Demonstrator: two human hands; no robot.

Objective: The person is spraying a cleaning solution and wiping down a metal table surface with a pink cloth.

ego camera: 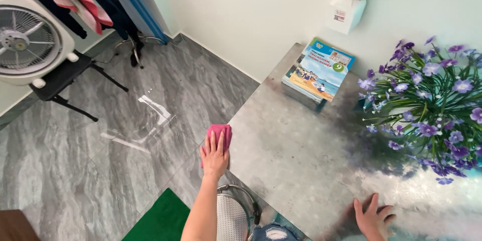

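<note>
My left hand (215,153) lies flat on a pink cloth (222,131), pressing it against the left edge of a grey marbled table (291,150). The fingers are spread over the cloth. My right hand (372,217) rests palm down on the glossy tabletop near its front edge, fingers apart, holding nothing. Only part of that hand shows at the bottom of the view.
A stack of colourful books (318,70) lies at the table's far corner. A purple flower arrangement (432,103) stands at the right. A white box (345,12) hangs on the wall. A fan (27,40) on a black stand, a metal chair (236,216) and a green mat (158,221) are on the floor.
</note>
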